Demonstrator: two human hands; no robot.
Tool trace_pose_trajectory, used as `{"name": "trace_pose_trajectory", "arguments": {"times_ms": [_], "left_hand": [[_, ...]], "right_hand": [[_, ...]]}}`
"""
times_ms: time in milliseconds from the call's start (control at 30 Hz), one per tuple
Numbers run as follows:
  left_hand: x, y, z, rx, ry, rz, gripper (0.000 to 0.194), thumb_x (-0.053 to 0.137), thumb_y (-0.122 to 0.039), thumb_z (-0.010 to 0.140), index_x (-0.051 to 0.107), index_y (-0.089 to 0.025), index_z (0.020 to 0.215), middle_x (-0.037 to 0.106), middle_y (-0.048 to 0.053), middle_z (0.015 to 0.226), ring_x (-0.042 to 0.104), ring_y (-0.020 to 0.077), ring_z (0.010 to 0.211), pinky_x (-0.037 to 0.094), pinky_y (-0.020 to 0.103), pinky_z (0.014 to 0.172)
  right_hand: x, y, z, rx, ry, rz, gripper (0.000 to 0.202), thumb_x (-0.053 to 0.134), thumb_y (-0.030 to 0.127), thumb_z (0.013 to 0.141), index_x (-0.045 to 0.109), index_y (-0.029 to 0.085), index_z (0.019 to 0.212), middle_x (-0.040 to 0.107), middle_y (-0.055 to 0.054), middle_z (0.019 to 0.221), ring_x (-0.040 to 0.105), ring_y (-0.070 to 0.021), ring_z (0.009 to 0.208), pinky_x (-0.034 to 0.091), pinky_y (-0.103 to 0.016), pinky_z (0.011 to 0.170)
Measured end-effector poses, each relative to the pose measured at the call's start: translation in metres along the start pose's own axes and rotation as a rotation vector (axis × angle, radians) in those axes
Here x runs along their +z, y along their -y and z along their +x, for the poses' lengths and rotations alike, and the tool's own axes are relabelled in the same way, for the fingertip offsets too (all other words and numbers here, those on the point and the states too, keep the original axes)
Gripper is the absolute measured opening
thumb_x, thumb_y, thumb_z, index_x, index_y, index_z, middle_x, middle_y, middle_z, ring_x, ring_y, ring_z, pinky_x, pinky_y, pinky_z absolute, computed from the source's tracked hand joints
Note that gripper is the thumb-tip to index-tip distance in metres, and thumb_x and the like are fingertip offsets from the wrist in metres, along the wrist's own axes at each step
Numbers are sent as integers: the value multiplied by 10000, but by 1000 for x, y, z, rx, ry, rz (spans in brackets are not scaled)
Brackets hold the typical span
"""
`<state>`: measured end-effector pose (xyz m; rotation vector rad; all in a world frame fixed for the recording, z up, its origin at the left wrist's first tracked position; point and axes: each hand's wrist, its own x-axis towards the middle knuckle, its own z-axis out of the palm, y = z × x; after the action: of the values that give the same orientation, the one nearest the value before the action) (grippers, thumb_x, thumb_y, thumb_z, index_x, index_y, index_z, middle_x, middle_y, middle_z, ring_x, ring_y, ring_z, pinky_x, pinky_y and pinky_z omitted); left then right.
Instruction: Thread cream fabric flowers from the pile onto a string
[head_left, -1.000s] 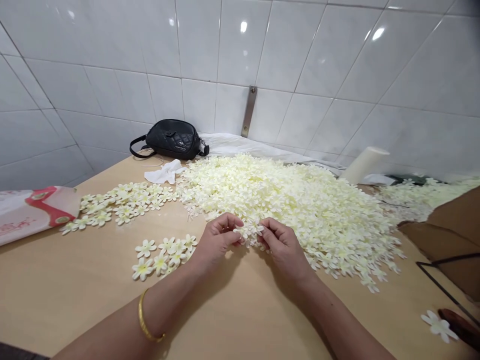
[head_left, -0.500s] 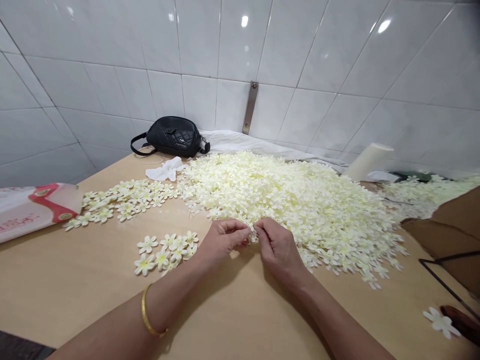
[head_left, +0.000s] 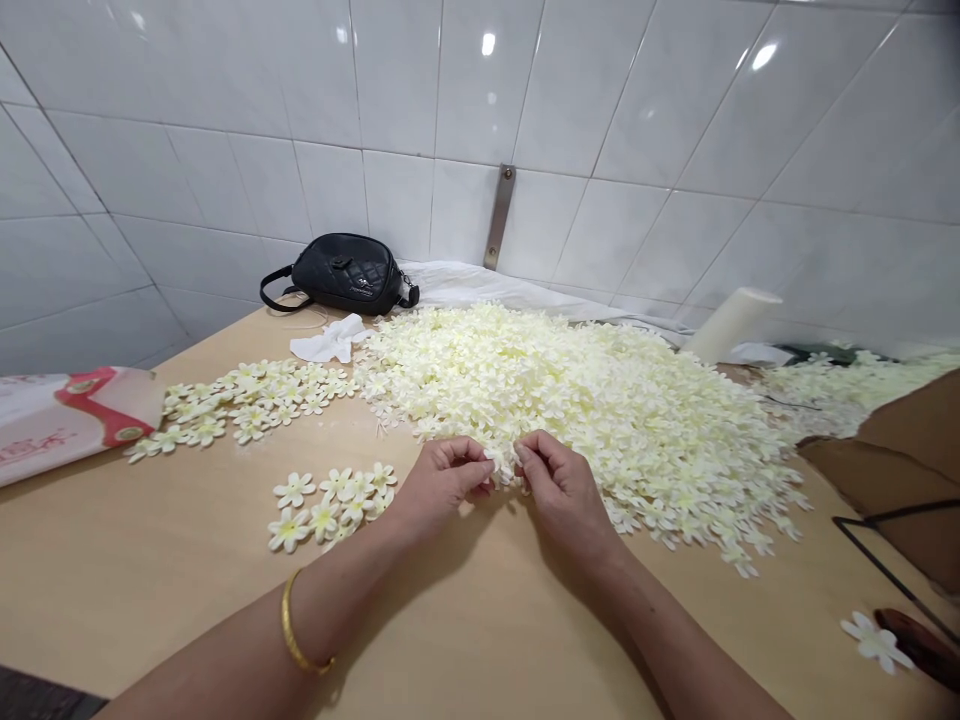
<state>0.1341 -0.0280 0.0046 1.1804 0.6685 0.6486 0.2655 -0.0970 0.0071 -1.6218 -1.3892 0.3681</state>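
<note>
A large heap of pale yellow-white flowers [head_left: 600, 390] covers the middle and right of the table. At its front edge my left hand [head_left: 448, 480] has thumb and index finger pinched together; whatever is between them is too small to make out. Just right of it, my right hand [head_left: 562, 485] is also closed in a pinch against the heap, and its fingertips blend with the petals. A small group of flowers [head_left: 324, 518] lies left of my left wrist, which wears a gold bangle. Farther back on the left, more flowers [head_left: 259, 395] are spread out.
A black bag [head_left: 349, 272] and a crumpled white tissue [head_left: 330, 340] lie at the back. A red and white bag [head_left: 75, 420] is at the left edge. Brown cardboard [head_left: 892, 470], a white roll [head_left: 731, 325] and a single flower [head_left: 876, 641] are on the right.
My right hand has moved slightly right, widening the gap between the two hands' fingertips. My left hand has shifted only a little to the left.
</note>
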Motion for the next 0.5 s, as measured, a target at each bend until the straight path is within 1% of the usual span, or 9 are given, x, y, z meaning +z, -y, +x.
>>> {"name": "trace_pose_trajectory", "arguments": {"times_ms": [100,167,233,300,367,433,500], "left_hand": [[-1,1,1,25,-30,-36,159,629,-268,637,537,-152,577,556,13,537,501,104,524,409,263,602],[-2,0,1,36,-62,-61,169,628,-267,633,523,-155,561,546,8,517,492,101,505,407,260,586],[-2,-1,2,37,-89,-65,181,633,-266,622,513,-152,547,542,9,503,484,96,493,399,249,570],[-2,-1,3,38,-94,-69,186,640,-272,609,513,-150,549,547,12,500,482,93,487,394,240,558],[-2,-1,4,43,-93,-75,194,642,-283,599,512,-149,546,548,12,492,479,89,476,391,234,546],[-3,1,5,44,-108,-84,198,640,-287,589,508,-150,533,541,9,475,477,89,463,387,231,532],[-3,3,6,43,-125,-90,191,633,-285,583,509,-151,525,537,8,467,480,91,456,380,230,518]], "right_hand": [[-4,0,1,36,-54,41,230,404,285,834,420,182,629,384,48,530,340,-79,475,281,-205,451],[-10,2,4,1,-124,5,233,400,298,837,422,184,636,380,47,530,345,-82,477,291,-206,455],[-19,7,13,-77,-218,-89,225,398,292,838,429,185,642,394,40,541,366,-89,491,307,-210,473],[-30,12,27,-173,-308,-232,213,390,272,838,432,186,649,414,32,555,383,-95,499,314,-215,489],[-40,14,45,-253,-372,-386,201,373,247,841,432,187,658,441,20,581,402,-102,512,319,-222,506],[-47,12,66,-289,-406,-491,196,352,226,841,433,188,666,466,4,611,421,-113,536,327,-232,529],[-50,6,87,-293,-422,-533,194,346,210,833,441,187,665,483,-12,631,436,-129,560,334,-251,556]]}}
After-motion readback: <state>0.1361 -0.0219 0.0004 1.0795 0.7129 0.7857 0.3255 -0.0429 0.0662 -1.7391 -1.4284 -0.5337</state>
